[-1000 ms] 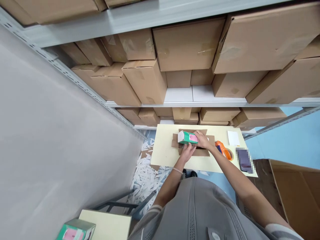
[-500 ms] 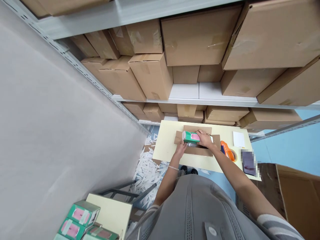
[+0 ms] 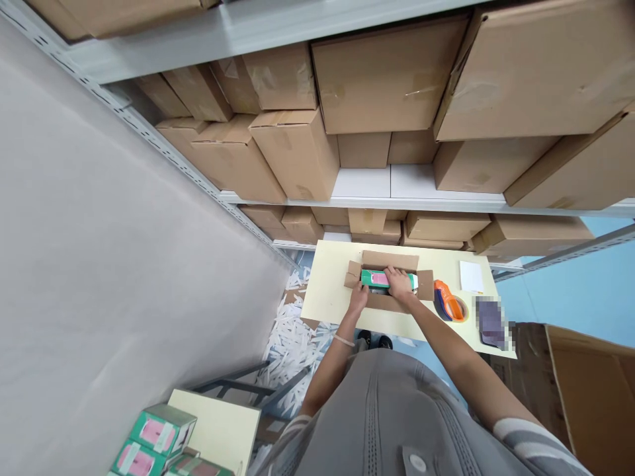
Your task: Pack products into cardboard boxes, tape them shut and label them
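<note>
A long green box with a pink panel (image 3: 380, 278) lies level inside the mouth of an open cardboard box (image 3: 391, 258), whose flaps are folded outward on the pale table. My right hand (image 3: 398, 283) is laid across the green box right of its middle, fingers closed over the far edge. At the near left corner, my left hand (image 3: 359, 295) grips the green box's end, with its fingers partly hidden. Something greyish and shiny shows beneath the green box, too small to make out.
Right of the cardboard box are an orange tape dispenser (image 3: 449, 301), a white pad (image 3: 471, 276) and a blurred dark flat object (image 3: 491, 322). Shelves of brown cartons (image 3: 292, 152) rise behind the table (image 3: 322, 291). More green boxes (image 3: 157, 433) stand lower left. Paper strips (image 3: 285, 337) cover the floor.
The green box has gone down from above the cardboard box into its opening and now sits flatter. My right hand has moved slightly left and down with it.
</note>
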